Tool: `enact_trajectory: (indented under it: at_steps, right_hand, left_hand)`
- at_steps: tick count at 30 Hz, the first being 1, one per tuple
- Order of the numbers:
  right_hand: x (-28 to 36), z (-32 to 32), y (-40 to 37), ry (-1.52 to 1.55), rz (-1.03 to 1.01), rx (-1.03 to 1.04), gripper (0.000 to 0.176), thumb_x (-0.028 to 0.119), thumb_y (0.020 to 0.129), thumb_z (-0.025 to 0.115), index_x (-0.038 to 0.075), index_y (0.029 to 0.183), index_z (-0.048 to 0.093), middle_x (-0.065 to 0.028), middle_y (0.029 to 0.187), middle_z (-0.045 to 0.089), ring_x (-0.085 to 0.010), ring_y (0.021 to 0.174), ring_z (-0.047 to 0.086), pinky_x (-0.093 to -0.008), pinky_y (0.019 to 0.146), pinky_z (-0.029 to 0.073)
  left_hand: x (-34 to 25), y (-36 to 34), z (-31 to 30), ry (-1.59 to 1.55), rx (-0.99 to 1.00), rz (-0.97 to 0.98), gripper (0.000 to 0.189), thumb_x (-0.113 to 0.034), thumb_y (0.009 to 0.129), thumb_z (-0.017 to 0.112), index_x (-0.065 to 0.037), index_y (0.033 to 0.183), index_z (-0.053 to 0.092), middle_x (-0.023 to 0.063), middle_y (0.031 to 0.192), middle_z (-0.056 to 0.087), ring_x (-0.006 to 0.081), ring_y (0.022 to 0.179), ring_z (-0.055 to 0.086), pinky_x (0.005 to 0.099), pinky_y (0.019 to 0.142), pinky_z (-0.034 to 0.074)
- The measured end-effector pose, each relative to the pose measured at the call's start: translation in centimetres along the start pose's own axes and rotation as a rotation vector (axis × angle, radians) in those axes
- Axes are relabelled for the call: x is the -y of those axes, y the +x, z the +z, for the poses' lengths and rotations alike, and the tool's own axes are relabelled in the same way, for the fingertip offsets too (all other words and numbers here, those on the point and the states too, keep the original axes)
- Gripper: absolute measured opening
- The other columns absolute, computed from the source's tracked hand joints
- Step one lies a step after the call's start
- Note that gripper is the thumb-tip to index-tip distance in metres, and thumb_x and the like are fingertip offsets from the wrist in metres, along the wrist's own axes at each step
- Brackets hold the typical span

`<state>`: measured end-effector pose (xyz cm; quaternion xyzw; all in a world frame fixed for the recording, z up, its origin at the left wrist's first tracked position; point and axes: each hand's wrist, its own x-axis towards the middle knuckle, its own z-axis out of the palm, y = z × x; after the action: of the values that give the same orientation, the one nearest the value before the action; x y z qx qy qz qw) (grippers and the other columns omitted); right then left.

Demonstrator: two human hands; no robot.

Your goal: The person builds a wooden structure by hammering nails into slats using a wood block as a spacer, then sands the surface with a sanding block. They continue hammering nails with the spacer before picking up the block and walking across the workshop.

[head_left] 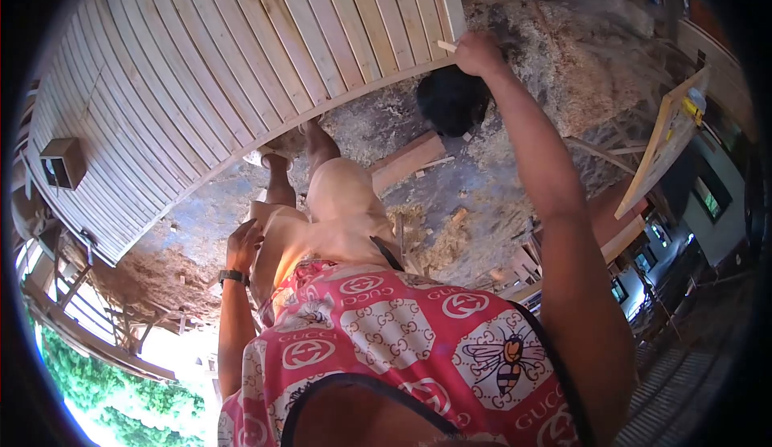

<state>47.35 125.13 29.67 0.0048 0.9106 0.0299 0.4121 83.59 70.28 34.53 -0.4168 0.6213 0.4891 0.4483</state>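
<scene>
Figure: head view, looking down the wearer's body to a sawdust floor (515,166). The right hand (478,53) is closed in a fist around a short pale stick (445,45), whose tip shows just beside the curved lower edge of a large slatted wooden panel (241,69). The left hand (243,244), with a wristwatch (233,276), rests against the thigh with fingers loosely bent and, as far as I can see, holds nothing. A dark round object (452,100) lies on the floor below the right hand (I cannot tell what it is), and a loose plank (406,160) lies near it. I judge the step in hand to be work with the stick at the panel's corner. Any next move calls for a firm grip and a steady reach along that edge.
</scene>
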Motion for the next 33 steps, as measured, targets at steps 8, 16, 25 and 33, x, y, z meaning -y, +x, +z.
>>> enact_trajectory:
  at_steps: [8, 16, 25, 33]
  right_hand:
    - [1.1, 5.0, 1.9, 0.111, 0.056, -0.056, 0.034, 0.021, 0.09, 0.049, 0.004, 0.112, 0.069, -0.0252, 0.118, 0.065, -0.0414, 0.113, 0.062, -0.049, 0.097, 0.051]
    - [3.6, 3.1, 0.7, 0.116, 0.095, -0.044, 0.036, 0.019, 0.091, 0.047, 0.007, 0.118, 0.069, -0.0239, 0.12, 0.065, -0.0392, 0.116, 0.062, -0.0486, 0.098, 0.051]
    - [5.0, 2.6, -1.6, 0.163, 0.103, 0.002, 0.037, 0.019, 0.09, 0.048, 0.003, 0.117, 0.067, -0.0254, 0.119, 0.065, -0.0414, 0.114, 0.062, -0.0497, 0.097, 0.051]
    - [7.3, 3.8, -0.5, 0.175, 0.092, -0.036, 0.035, 0.019, 0.089, 0.048, 0.002, 0.111, 0.069, -0.0264, 0.118, 0.065, -0.0428, 0.113, 0.062, -0.0504, 0.097, 0.051]
  left_hand:
    - [-1.8, -1.0, 0.5, -0.018, -0.048, 0.056, 0.052, -0.033, 0.096, 0.061, 0.002, 0.134, 0.058, 0.0123, 0.109, 0.071, 0.0177, 0.086, 0.068, 0.0306, 0.075, 0.054]
    - [2.7, -0.5, -0.4, -0.017, -0.038, -0.024, 0.052, -0.035, 0.095, 0.062, 0.002, 0.133, 0.059, 0.0126, 0.109, 0.071, 0.0193, 0.086, 0.069, 0.0306, 0.073, 0.054]
    - [0.7, -0.4, 0.2, -0.024, -0.023, 0.029, 0.052, -0.035, 0.096, 0.061, 0.002, 0.133, 0.059, 0.0127, 0.109, 0.07, 0.0189, 0.087, 0.069, 0.0301, 0.073, 0.054]
    - [-0.3, -0.4, -0.3, -0.003, -0.06, 0.058, 0.053, -0.035, 0.097, 0.061, 0.002, 0.135, 0.057, 0.0128, 0.11, 0.071, 0.0189, 0.088, 0.069, 0.0303, 0.076, 0.054]
